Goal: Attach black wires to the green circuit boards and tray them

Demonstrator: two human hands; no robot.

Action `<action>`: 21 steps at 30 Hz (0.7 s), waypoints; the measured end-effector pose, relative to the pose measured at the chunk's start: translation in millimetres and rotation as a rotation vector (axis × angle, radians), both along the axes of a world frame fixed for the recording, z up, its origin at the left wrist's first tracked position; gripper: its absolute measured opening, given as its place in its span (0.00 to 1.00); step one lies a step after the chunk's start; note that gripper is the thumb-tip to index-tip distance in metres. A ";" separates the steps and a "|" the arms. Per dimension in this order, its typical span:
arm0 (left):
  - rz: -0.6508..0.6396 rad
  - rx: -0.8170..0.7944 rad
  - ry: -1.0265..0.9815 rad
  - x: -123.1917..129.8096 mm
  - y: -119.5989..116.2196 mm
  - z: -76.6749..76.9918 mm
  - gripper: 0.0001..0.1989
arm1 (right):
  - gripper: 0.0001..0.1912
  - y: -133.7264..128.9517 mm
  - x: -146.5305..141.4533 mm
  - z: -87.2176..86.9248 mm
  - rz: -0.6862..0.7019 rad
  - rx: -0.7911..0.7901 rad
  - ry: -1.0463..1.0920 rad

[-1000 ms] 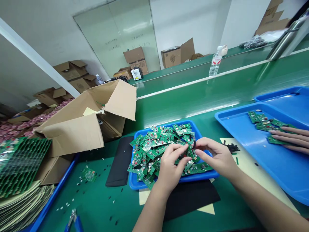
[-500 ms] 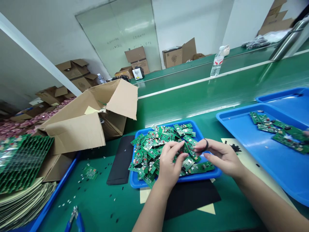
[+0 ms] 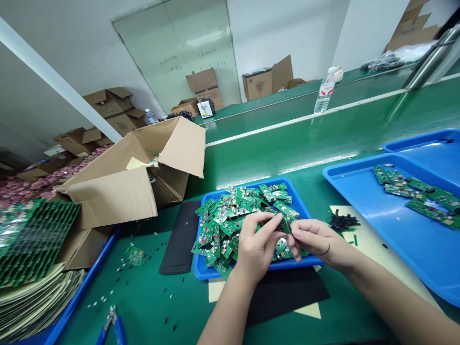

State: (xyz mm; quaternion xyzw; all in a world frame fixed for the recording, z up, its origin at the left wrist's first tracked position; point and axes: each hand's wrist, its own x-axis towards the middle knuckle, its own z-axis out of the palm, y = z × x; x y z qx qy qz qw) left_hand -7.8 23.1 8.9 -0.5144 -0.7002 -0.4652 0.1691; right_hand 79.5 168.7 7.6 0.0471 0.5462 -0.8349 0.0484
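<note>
Over the blue tray (image 3: 306, 211), my left hand (image 3: 256, 247) is closed on a small green circuit board (image 3: 286, 225), its fingers covering most of it. My right hand (image 3: 319, 239) meets the board's right end, thumb and fingers pinched on what looks like a thin black strip (image 3: 290, 229). Beneath both hands the tray is heaped with loose green circuit boards (image 3: 223, 215) bearing red and white parts. To the right, a small pile of black strips (image 3: 343, 220) lies on a pale yellow sheet (image 3: 373, 254).
A larger blue tray (image 3: 359, 191) with several boards stands at right. Black sheets (image 3: 179, 239) lie beside the heaped tray. Blue-handled cutters (image 3: 112, 326) rest front left. An open cardboard box (image 3: 115, 196) and stacked board panels (image 3: 36, 239) occupy the left; a water bottle (image 3: 324, 91) stands behind.
My right hand has moved slightly down and closed in on the board, its fingers now pinched at the board's end. The left hand stays nearly in place, still holding the board.
</note>
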 end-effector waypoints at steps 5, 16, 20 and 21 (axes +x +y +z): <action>-0.041 0.000 -0.121 1.4 0.8 -2.0 0.19 | 0.16 -2.6 -1.8 -0.1 -0.001 -0.107 -0.061; -0.137 -0.019 -0.526 15.6 13.1 -9.4 0.14 | 0.14 0.0 -8.2 -3.8 -0.120 0.046 -0.089; -0.099 -0.032 -0.649 21.4 17.8 -11.8 0.13 | 0.12 2.7 -9.4 -4.5 -0.195 0.174 -0.129; -0.091 -0.031 -0.684 22.8 18.8 -11.8 0.13 | 0.12 2.5 -9.7 -5.4 -0.214 0.203 -0.133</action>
